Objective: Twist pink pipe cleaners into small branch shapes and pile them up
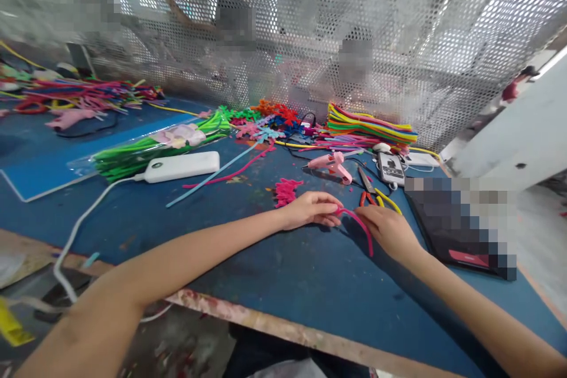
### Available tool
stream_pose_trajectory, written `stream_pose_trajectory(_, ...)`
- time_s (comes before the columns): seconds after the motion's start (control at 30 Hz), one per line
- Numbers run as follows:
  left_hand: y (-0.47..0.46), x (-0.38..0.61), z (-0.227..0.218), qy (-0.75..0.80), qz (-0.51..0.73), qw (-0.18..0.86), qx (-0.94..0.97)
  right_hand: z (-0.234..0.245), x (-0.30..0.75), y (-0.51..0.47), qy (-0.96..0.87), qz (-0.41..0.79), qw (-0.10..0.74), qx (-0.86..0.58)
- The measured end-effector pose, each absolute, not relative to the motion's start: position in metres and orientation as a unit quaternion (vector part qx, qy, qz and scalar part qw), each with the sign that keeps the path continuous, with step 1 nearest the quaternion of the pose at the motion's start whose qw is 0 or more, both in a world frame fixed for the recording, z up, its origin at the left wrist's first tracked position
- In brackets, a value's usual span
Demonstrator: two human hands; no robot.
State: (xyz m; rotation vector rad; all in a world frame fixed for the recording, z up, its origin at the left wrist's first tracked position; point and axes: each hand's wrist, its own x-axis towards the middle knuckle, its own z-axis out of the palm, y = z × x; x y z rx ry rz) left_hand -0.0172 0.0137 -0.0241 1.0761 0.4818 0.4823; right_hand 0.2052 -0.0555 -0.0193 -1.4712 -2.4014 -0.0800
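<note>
A pink pipe cleaner (367, 234) curves between my two hands, its loose end hanging down to the right. My left hand (312, 210) pinches its other end, where a small bent part shows at the fingertips. The fingers of my right hand (390, 229) close on the same pipe cleaner a short way along; their tips are partly hidden. Just left of my left hand lies a small pile of bent pink pipe cleaner pieces (287, 191). Beyond my right hand are scissors with orange handles (365, 189) and yellow-handled pliers (388, 201).
A pink glue gun (331, 165) lies behind my hands. Further back are a bundle of coloured pipe cleaners (370, 125) and finished bent shapes (266, 118). A white power bank (182, 166) with a cable sits left, a phone (390, 167) and black pouch (447, 218) right. Perforated metal sheeting (283, 29) borders the table.
</note>
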Motion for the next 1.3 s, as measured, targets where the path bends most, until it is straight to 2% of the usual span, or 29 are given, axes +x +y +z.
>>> stream_pose_trajectory(0.1,0.02,-0.025,-0.022,0.166,0.182,0.853,0.459,-0.018,0.203,-0.046,-0.851,-0.062,0.182,-0.489)
stream_pose_trajectory(0.3,0.029,-0.03,-0.023,0.117,0.212,0.888,0.391,-0.012,0.205,-0.028,-0.858,-0.113,0.209,-0.455)
stream_pose_trajectory(0.8,0.029,-0.029,-0.023,0.155,0.221,0.876,0.401,-0.021,0.207,-0.026,-0.87,-0.167,0.255,-0.386)
stream_pose_trajectory(1.3,0.022,-0.028,-0.021,0.159,0.224,0.859,0.432,-0.025,0.209,-0.028,-0.876,-0.164,0.244,-0.382)
